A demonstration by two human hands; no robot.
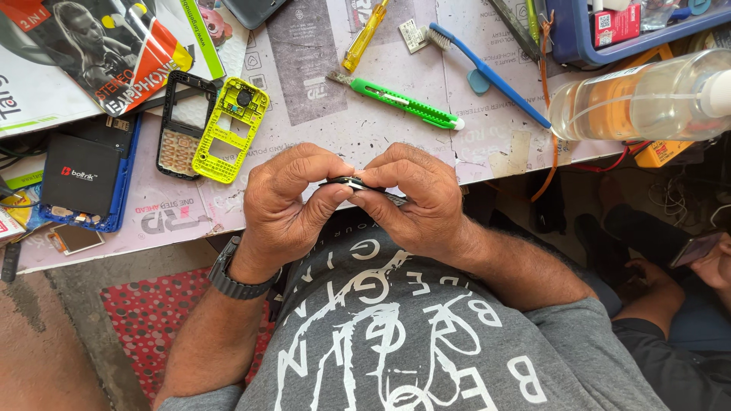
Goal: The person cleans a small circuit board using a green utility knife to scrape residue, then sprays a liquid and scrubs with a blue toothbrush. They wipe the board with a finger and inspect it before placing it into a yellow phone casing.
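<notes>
Both my hands meet at the near edge of the workbench. My left hand point(288, 202) and my right hand point(415, 199) pinch a small dark phone part point(352, 183) between thumbs and fingertips; most of it is hidden by my fingers. A dark watch point(231, 280) sits on my left wrist. Just beyond my left hand lie a yellow-green phone frame point(230, 129) and a black phone keypad frame point(181, 123).
A green utility knife point(402, 103), yellow screwdriver point(365, 34), blue toothbrush point(487, 74) and clear spray bottle point(640, 99) lie on the bench point(320, 129). A black battery point(80, 175) sits left, a blue tray point(601, 30) back right. Another person's hand holds a phone point(697, 247) at right.
</notes>
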